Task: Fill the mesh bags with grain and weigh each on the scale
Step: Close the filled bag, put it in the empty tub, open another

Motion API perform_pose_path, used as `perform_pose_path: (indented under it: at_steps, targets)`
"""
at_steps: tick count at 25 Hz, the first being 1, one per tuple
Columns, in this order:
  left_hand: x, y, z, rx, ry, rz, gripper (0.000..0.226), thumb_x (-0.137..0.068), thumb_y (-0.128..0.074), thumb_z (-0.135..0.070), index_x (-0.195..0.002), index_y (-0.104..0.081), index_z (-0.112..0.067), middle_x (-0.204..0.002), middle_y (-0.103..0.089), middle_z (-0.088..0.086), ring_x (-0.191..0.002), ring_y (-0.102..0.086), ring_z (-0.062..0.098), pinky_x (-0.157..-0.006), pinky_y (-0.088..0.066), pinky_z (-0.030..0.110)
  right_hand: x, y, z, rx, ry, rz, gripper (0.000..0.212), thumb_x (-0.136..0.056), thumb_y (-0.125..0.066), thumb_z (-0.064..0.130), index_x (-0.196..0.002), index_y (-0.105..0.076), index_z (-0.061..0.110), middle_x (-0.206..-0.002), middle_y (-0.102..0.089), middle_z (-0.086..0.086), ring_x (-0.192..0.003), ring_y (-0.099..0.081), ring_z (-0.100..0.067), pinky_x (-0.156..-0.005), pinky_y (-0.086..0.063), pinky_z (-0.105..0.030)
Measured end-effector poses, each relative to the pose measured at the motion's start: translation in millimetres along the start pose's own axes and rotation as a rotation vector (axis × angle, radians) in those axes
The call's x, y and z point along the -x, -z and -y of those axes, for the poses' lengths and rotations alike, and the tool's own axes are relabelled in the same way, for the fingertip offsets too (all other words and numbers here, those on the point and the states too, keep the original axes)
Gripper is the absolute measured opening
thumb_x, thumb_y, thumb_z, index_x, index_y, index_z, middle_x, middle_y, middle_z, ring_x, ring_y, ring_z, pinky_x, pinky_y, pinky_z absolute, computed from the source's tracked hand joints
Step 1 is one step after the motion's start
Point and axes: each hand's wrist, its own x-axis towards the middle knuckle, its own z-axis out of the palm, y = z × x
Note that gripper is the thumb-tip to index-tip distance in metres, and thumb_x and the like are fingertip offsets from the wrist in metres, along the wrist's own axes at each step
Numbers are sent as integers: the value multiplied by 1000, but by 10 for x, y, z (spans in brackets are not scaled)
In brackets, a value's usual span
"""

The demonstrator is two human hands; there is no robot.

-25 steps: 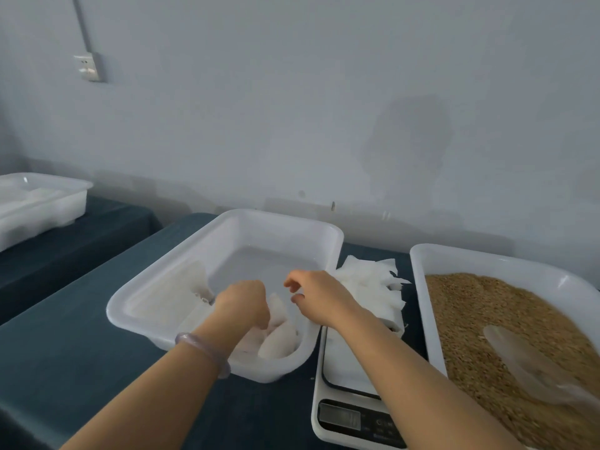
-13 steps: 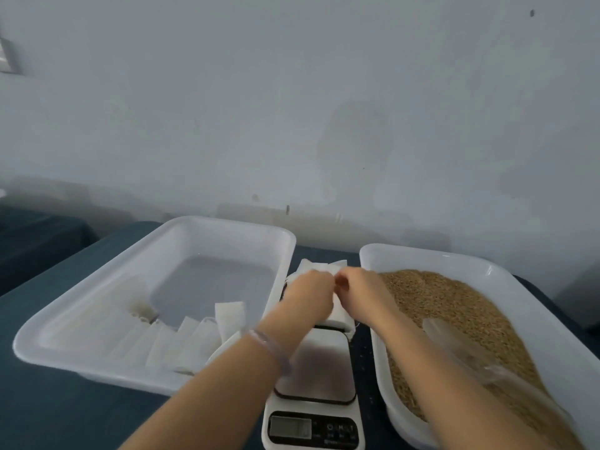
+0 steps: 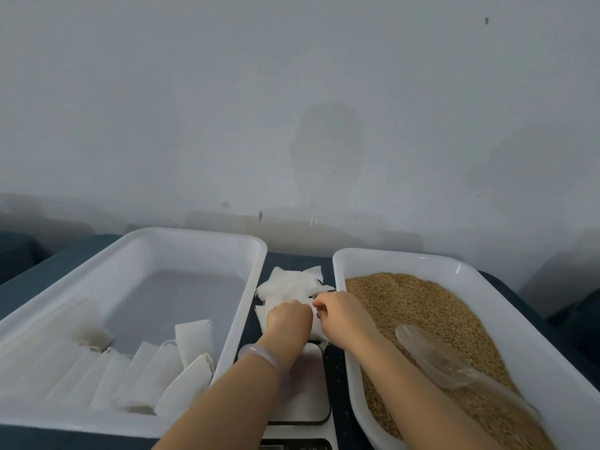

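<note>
Lying on the desk (image 3: 293, 259) behind the scale (image 3: 305, 384), beside the grain tray (image 3: 389, 256), a bag (image 3: 315, 329) atop the pile (image 3: 292, 285) is pinched between the curled left hand (image 3: 287, 319) and right hand (image 3: 341, 316).

One view is given, from a wide-angle camera worn on the head, aimed forward and down. The surface (image 3: 48, 264) is seen from close above; the upper half is filled by the wall (image 3: 292, 108).
</note>
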Motion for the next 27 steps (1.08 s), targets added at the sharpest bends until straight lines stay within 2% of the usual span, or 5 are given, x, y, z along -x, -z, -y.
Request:
perform_pose_path:
  at_steps: [5,10,15,19,27]
  targets:
    - [79,129,67,40,55,-51,30,-93,-49,-3,-122,-54,-6,-124,-56,10,-115,-54,26,-87,-44,31,-2,16,40,109,9,49,22,-88,-48,5,-99,-63,18,-105,-58,-11,-101,-56,-30,-70,-40,-29]
    - [339,442,203,305,15,-270,12,-81,-48,-7,-78,-58,-12,-77,-58,4,-73,-54,21,-60,-39,25,-12,52,45,96,48,49,35,-86,-61,32,-116,-60,14,-114,-63,-7,-108,-57,-27,-82,-47,-34]
    - [715,694,481,818,-64,-300,14,-81,-51,-11,-70,-52,-20,-70,-56,-5,-64,-48,11,-55,-36,23,105,192,65,-400,22,-84,26,-86,-61,26,-71,-55,6,-62,-52,1,-57,-47,-16,-52,-34,-28]
    - [1035,631,611,1427,-106,-203,14,-82,-65,0,-89,-62,-12,-79,-66,3,-70,-64,17,-59,-52,28,327,368,9,-990,-18,6,10,-82,-70,12,-92,-70,15,-82,-74,-1,-74,-70,-15,-60,-56,-24]
    - [1232,317,437,1444,-32,-311,8,-84,-69,-11,-79,-67,-6,-67,-67,2,-61,-66,17,-60,-55,30,551,381,-39,-1041,-145,-75,16,-78,-75,17,-88,-63,15,-77,-74,0,-68,-69,-15,-57,-53,-23]
